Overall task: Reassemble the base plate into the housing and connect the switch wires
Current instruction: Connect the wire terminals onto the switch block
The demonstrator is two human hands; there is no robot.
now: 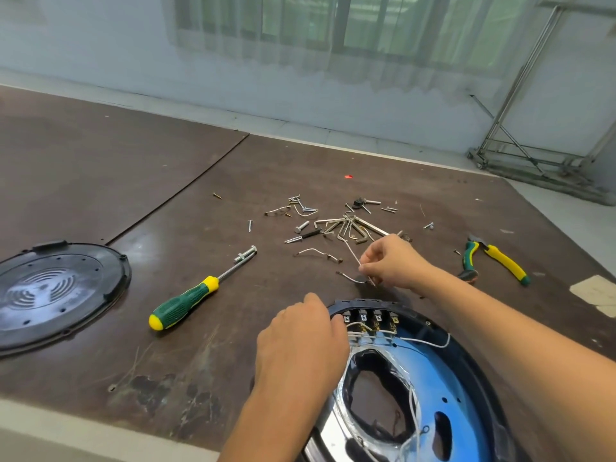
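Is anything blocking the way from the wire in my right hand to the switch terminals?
Nothing lies between the wire in the right hand and the switch terminals; only the left hand sits at the leftmost one.

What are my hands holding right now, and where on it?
The right hand pinches a thin wire near its lower end. The left hand rests on the housing rim by the switches; whether it grips anything is hidden.

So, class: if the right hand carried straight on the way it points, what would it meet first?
Probably the short curved grey wire lying on the brown table, just beyond the right hand; depth is unclear.
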